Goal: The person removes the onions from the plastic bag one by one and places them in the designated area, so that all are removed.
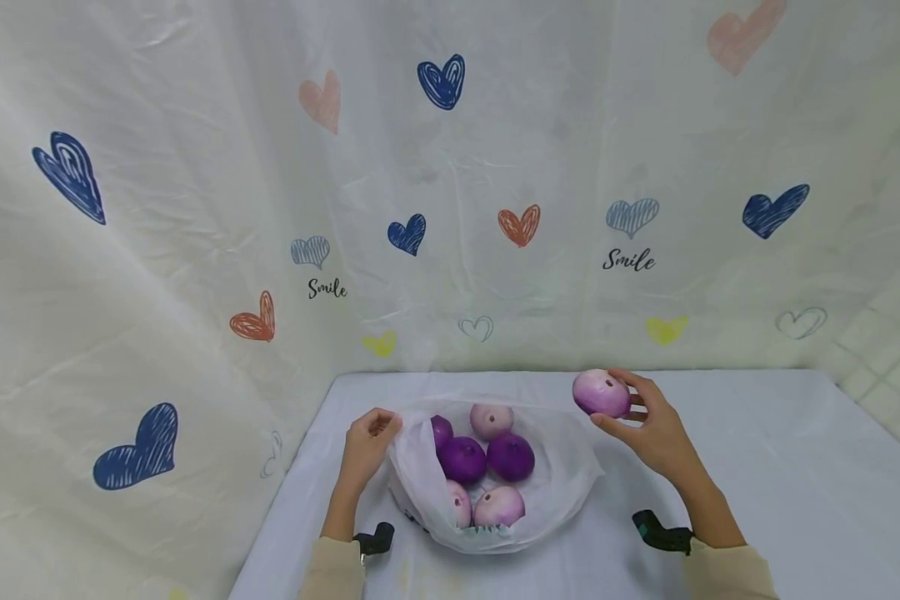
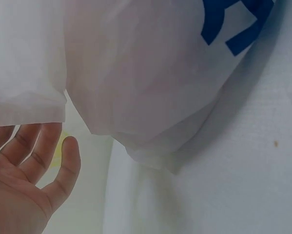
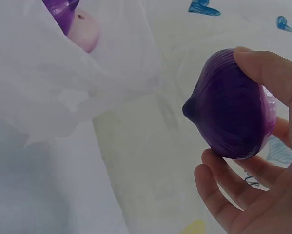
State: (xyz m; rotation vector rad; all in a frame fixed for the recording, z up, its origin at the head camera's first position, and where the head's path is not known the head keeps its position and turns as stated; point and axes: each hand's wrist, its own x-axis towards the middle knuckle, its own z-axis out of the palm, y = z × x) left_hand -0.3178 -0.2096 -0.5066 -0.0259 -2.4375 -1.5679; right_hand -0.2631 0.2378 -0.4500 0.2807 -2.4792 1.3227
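Note:
A white plastic bag [image 1: 562,500] lies on the table with its mouth spread toward me. Inside it are several onions, some dark purple [image 1: 511,457] and some pale pink [image 1: 499,506]. My left hand [image 1: 367,442] pinches the bag's left rim; the left wrist view shows the fingers [image 2: 38,156] at the bag's edge. To the right of the bag and above the table, my right hand [image 1: 654,425] holds one onion [image 1: 602,392] between thumb and fingers. In the right wrist view this onion [image 3: 233,107] shows a dark purple pointed side.
The table [image 1: 757,467] is covered in white, with its far edge just behind the bag. Beyond it hangs a white curtain [image 1: 450,167] printed with hearts. A dark strap mount sits on each wrist, and pale tiles [image 1: 885,342] show at the far right.

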